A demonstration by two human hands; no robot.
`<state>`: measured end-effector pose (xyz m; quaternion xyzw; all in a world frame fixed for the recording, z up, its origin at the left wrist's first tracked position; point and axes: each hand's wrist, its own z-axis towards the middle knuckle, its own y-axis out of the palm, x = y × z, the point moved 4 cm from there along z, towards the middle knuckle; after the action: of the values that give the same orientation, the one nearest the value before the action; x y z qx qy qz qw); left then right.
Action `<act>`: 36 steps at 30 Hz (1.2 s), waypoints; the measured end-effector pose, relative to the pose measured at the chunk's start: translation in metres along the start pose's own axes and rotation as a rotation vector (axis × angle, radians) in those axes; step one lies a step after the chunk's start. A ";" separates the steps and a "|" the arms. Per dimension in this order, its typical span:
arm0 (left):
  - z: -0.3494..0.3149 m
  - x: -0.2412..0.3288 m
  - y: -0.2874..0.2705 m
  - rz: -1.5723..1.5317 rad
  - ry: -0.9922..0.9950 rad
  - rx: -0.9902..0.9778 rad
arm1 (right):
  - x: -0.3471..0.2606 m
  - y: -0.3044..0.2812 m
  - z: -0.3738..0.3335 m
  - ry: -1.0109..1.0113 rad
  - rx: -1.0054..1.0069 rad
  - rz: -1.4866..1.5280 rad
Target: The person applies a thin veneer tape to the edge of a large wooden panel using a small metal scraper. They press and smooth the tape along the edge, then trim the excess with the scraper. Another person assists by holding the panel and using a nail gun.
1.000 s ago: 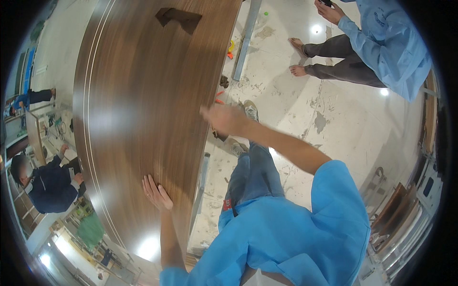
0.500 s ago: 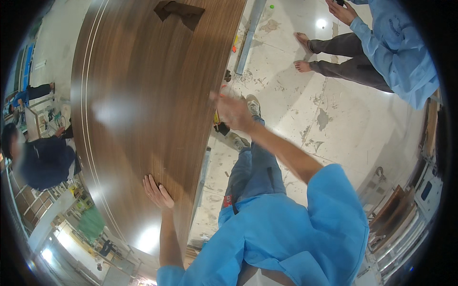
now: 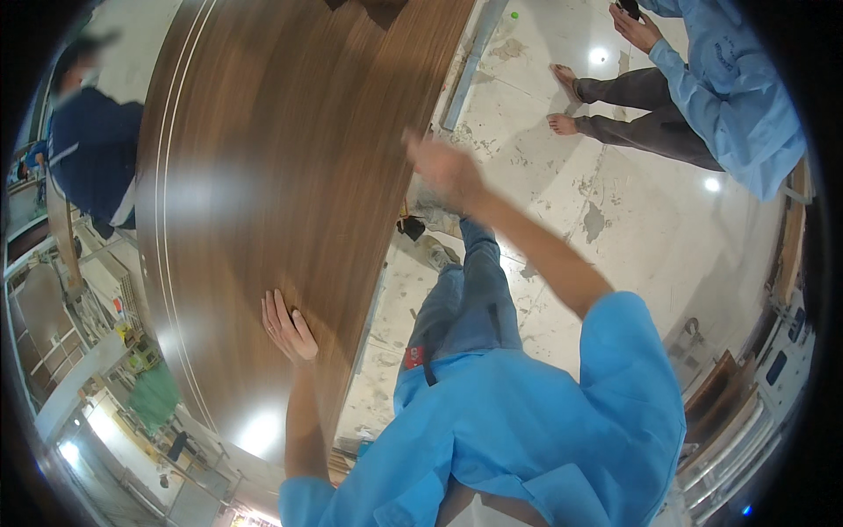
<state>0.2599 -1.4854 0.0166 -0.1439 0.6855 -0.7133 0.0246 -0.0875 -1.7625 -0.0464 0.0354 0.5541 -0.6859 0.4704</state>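
A barefoot person in a light blue shirt (image 3: 738,97) stands on the stained pale floor (image 3: 615,202), well beyond the fingers.

Bright blue short-sleeved shirt (image 3: 527,422), faded blue jeans (image 3: 465,299) with a small red tag at the waistband — both forearms bare, grey dusty shoes (image 3: 430,220) down below.

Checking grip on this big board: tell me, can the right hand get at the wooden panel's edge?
Probably yes. The right hand hangs blurred just beside the wooden panel edge, nothing between them. The left hand lies flat on the panel.
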 end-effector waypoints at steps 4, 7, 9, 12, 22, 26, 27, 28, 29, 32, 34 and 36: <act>0.000 0.001 -0.003 0.002 0.021 0.018 | -0.089 0.027 -0.058 -0.147 -0.260 0.005; -0.002 0.000 -0.002 -0.007 0.017 0.025 | -0.032 -0.010 -0.008 -0.044 -0.019 0.160; -0.002 -0.001 0.001 -0.018 0.019 0.042 | 0.025 -0.037 0.032 0.140 0.077 0.012; -0.002 -0.003 0.002 -0.001 0.041 0.059 | 0.020 -0.023 0.019 0.241 0.074 0.074; -0.006 -0.006 0.002 0.023 0.069 0.100 | -0.100 0.027 -0.057 0.004 -0.196 -0.158; -0.010 -0.011 0.002 -0.010 0.071 0.098 | -0.001 -0.025 0.017 0.195 0.240 -0.231; -0.011 -0.012 0.001 -0.009 0.062 0.094 | -0.004 -0.015 0.011 0.186 0.176 -0.186; -0.011 -0.012 0.001 -0.007 0.061 0.102 | -0.021 -0.002 -0.002 0.158 0.160 -0.166; -0.011 -0.011 0.001 -0.006 0.051 0.110 | -0.051 0.016 -0.026 0.094 0.139 -0.136; -0.011 -0.010 0.002 -0.012 0.045 0.107 | -0.160 0.066 -0.116 0.033 -0.154 -0.210; -0.009 -0.013 0.003 -0.011 0.045 0.056 | -0.202 0.072 -0.134 -0.124 -0.361 0.013; -0.011 -0.021 0.002 -0.038 0.059 -0.001 | -0.180 0.051 -0.108 0.042 -0.363 -0.069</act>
<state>0.2773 -1.4695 0.0104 -0.1358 0.6835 -0.7172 -0.0091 -0.0034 -1.5650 -0.0222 -0.0547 0.6792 -0.5896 0.4336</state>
